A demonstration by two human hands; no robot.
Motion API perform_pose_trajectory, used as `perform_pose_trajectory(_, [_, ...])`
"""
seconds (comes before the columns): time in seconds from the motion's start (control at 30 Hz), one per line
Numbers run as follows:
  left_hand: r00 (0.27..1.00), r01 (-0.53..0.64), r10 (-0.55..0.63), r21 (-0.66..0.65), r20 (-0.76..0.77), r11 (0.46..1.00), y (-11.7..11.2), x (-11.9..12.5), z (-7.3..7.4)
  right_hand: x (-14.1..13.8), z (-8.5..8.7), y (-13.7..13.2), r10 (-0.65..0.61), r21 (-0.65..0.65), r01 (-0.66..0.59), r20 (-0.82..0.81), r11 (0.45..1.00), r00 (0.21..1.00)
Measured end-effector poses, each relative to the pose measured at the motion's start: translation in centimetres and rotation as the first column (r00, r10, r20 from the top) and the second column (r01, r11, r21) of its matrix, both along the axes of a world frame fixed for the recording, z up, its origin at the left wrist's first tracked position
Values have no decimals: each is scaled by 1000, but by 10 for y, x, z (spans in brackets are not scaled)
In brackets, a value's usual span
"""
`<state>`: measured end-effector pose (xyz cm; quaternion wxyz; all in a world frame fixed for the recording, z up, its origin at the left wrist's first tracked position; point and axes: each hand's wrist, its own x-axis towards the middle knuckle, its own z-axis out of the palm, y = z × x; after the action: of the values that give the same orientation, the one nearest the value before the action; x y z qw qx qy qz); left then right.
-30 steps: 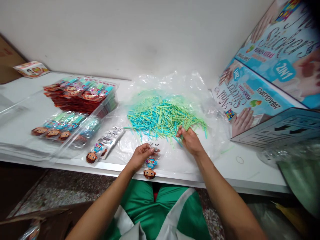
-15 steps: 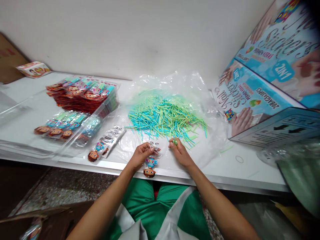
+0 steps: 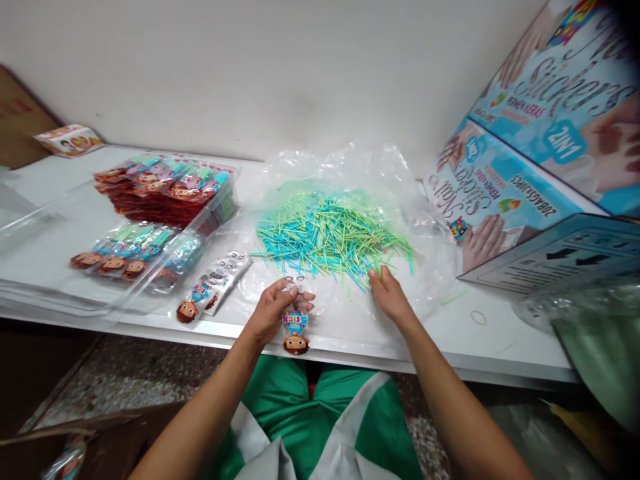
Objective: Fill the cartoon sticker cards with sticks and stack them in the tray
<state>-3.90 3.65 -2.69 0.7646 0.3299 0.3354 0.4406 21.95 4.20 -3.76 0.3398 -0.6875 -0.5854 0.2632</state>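
Observation:
My left hand [image 3: 277, 308] is closed on the upper part of a small clear packet [image 3: 295, 328]. The packet hangs upright over the table's front edge, with a cartoon head at its bottom and "Stick" lettering above. At the near right edge of a loose pile of thin blue and green sticks [image 3: 325, 230] is my right hand [image 3: 390, 292]. Its thumb and fingertips are a little apart beside the sticks, and no stick shows clearly between them. A few green sticks lie loose between the pile and my hands.
Two similar flat packets [image 3: 213, 283] lie left of my left hand. Beyond them are filled packets [image 3: 135, 250] and a tall stack [image 3: 160, 190] by a clear plastic tray edge. A clear plastic sheet [image 3: 430, 267] spreads under the sticks. Printed blue boxes [image 3: 520, 187] stand on the right.
My right hand has moved right and slightly forward to the pile's edge; the green sticks it held no longer show in it. My left hand has shifted slightly left with the packet.

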Motion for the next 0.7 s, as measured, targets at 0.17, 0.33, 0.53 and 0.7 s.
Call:
perform_pose_trajectory(0.17, [1000, 0, 0, -60, -4, 998, -5, 6, -4, -11, 2, 11, 284, -315, -129, 519, 940, 806])
perform_pose_trajectory(0.33, [999, 27, -29, -98, -16, 995, -11, 10, -2, -31, 3, 22, 386, -412, -160, 554, 897, 738])
perform_pose_trajectory(0.53, [1000, 27, -26, -101, 17, 994, -12, 5, 1, -16, 15, 22, 525, -533, -217, 537, 818, 660])
perform_pose_trajectory(0.7, [999, 31, -29, -113, 17, 993, -14, 6, 0, -11, 14, 15, 539, -559, -201, 543, 804, 644])
